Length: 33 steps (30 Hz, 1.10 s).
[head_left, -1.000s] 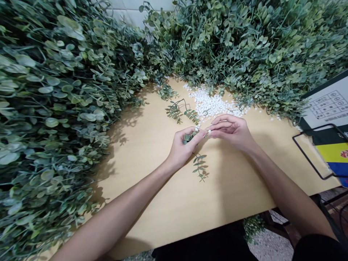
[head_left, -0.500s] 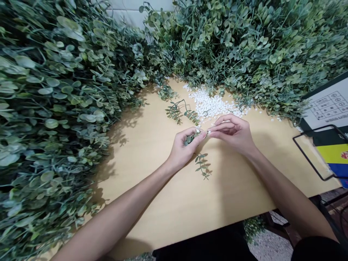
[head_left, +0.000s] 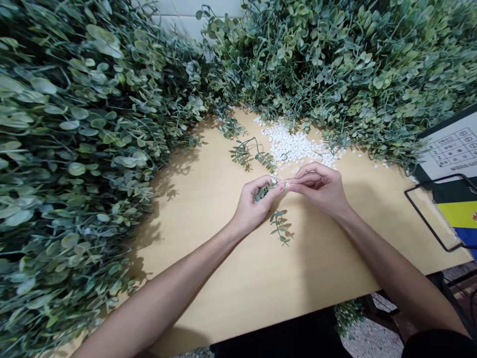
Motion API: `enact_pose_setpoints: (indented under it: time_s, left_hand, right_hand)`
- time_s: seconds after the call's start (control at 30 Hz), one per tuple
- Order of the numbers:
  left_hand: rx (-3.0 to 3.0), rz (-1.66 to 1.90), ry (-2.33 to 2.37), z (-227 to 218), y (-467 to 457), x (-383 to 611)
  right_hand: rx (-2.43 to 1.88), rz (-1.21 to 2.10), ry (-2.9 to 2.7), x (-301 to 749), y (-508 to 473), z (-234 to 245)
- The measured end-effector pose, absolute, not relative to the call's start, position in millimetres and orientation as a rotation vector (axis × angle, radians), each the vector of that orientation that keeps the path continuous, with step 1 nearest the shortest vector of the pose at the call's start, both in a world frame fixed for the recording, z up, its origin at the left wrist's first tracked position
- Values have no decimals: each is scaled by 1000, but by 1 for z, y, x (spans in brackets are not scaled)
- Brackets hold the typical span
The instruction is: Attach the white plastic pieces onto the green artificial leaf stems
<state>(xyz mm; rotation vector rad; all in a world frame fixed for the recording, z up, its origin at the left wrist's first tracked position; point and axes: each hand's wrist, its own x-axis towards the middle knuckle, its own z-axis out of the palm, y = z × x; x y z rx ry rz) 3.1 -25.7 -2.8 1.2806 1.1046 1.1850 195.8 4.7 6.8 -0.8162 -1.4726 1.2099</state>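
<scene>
From my remote seat I see a leafy sprig (head_left: 261,193) clamped in the left hand (head_left: 250,204) above the tabletop (head_left: 238,288); beside it, the right hand (head_left: 325,190) pinches a tiny white piece (head_left: 286,185). If that fingertip hold slips, the piece could drop towards the white heap (head_left: 292,145) beyond.

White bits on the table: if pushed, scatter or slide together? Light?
Likely to scatter: the white bits lie loose on the table, with strays to the right. Probably light, each being tiny beside the right hand. Some may catch in the foliage at the pile's far edge.
</scene>
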Motion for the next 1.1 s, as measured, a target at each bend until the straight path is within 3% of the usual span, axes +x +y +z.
enact_pose_setpoints:
  time_s: [0.23,0.43,0.53,1.1]
  left_hand:
    - [1024,1228,968,-5,-25,8]
    - [1071,1341,934,-6,-24,11]
    - [1197,1368,994,-9,-24,9]
    - [1065,1288,1056,2,-25,16]
  right_hand:
    - [-797,1186,-1514,202,12,9]
    - [-951,258,-2116,220,35,-13]
    - [-988,44,-2319,219,37,-20]
    - [-1033,119,-2387,210,30,-15]
